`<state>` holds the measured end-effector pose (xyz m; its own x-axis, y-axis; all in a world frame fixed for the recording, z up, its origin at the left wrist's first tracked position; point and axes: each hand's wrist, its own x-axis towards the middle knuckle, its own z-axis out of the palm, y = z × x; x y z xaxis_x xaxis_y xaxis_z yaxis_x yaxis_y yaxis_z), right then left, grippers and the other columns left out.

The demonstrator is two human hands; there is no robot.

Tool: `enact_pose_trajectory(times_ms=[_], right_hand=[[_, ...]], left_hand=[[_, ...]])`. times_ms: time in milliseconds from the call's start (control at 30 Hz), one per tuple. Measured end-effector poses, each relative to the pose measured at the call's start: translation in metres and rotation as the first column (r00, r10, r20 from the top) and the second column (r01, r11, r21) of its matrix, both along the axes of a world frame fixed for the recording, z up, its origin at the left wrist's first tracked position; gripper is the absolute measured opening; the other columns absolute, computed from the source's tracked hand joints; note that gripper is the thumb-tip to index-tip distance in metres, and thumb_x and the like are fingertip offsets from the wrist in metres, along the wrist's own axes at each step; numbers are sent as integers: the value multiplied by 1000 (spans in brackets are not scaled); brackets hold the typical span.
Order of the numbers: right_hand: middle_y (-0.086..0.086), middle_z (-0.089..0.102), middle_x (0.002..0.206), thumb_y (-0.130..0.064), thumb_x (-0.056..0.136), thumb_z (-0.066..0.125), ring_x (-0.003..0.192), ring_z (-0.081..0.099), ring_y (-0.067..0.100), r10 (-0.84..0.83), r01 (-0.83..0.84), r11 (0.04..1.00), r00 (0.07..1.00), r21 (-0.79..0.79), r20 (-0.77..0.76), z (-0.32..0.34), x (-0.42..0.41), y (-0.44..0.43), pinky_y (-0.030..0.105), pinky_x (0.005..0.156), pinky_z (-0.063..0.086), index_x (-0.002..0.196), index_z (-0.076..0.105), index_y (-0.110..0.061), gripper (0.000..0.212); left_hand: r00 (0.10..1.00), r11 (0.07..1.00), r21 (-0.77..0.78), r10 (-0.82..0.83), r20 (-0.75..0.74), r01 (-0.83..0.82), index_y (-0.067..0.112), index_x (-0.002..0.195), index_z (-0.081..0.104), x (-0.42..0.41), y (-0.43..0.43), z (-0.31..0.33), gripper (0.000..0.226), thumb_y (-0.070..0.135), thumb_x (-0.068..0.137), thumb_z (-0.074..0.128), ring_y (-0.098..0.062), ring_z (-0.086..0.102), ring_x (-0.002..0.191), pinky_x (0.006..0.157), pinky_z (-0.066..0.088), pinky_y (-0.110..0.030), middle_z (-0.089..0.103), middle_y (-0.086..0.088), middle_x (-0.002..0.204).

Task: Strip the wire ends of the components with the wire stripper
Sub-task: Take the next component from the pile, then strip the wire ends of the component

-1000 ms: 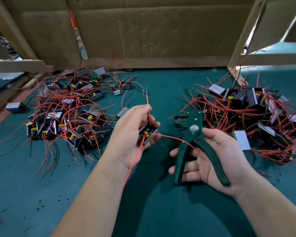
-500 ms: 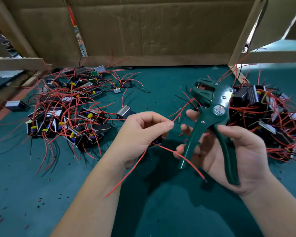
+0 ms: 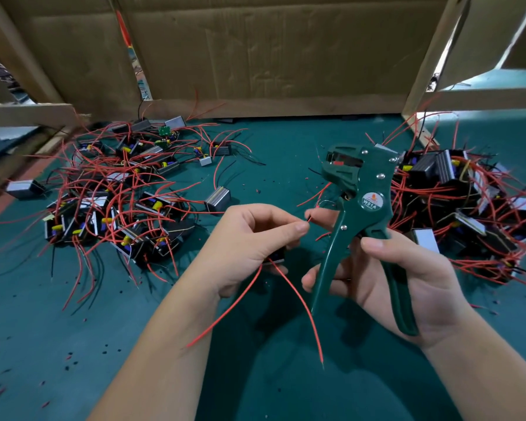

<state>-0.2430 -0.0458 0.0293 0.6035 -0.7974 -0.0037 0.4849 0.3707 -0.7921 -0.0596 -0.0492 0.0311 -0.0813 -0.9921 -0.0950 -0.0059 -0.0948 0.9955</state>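
Red-wired components (image 3: 152, 205) heaped left and right; cardboard wall (image 3: 271, 56) behind

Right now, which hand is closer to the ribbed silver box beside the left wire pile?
Left. The left hand is just beside the ribbed silver box; the right hand lies farther right.

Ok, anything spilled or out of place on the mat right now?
Only tiny red and black insulation scraps scattered over the green mat, thickest at lower left: likely stripping offcuts. Nothing looks damaged.
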Motion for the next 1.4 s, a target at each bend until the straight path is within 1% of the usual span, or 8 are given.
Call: enact_pose_trajectory(times_ms=[200,333,500,600,667,800,1033,1400], right_hand=[[23,67,104,-23,60,84,77,66,45,-12,12,1000,1000,9,3,-1,1,0,47,76,56,122,60,0,71],[27,61,116,-19,55,86,80,65,45,-14,12,999,999,45,37,-3,3,0,49,78,55,125,61,-8,76],[28,65,90,-14,48,88,83,66,40,-84,82,992,996,97,14,-5,3,-1,49,74,55,124,59,-16,82],[27,64,85,2,54,72,88,65,46,-44,47,993,999,104,-30,-5,3,-1,53,76,55,118,62,-12,67],[28,63,86,2,58,65,91,63,51,39,-31,993,997,115,-65,-5,3,1,56,77,53,117,63,-7,60],[31,61,86,-18,60,81,78,63,45,235,-222,967,966,127,-106,-3,4,5,54,74,51,113,61,1,60],[30,61,85,-24,63,81,74,64,42,264,-250,959,959,130,-105,-8,7,6,53,73,52,103,63,-2,49],[30,61,78,-27,68,80,68,64,42,198,-184,979,960,84,-196,-14,7,6,50,66,53,96,62,-5,41]], left_hand=[[992,993,16,120,-47,-120,24,66,69,1,-3,0,20,21,86,67,-4,56,54,43,47,-20,67,5,65],[967,979,-42,189,-171,-199,22,70,68,5,-3,4,9,25,79,68,-3,56,51,42,43,-16,67,3,62],[975,981,-177,39,-218,-79,26,69,74,16,-1,6,10,20,77,71,-5,56,52,43,44,-18,63,4,58],[975,973,-229,-58,-214,8,25,68,75,18,1,5,3,25,71,73,-5,56,52,44,44,-19,64,4,58],[986,972,-235,-26,-163,-13,26,72,77,18,1,3,3,24,70,76,-4,57,53,45,44,-18,64,5,58],[990,928,-355,136,42,-113,26,75,77,26,-5,0,7,19,74,77,2,54,56,51,42,-13,67,11,62],[876,791,-602,362,319,-107,28,87,71,31,-8,-5,13,17,82,69,-1,59,76,73,41,-13,66,3,80],[826,715,-698,415,380,-38,30,90,68,28,-8,-4,13,18,85,68,-17,56,80,75,45,-32,60,4,79]])
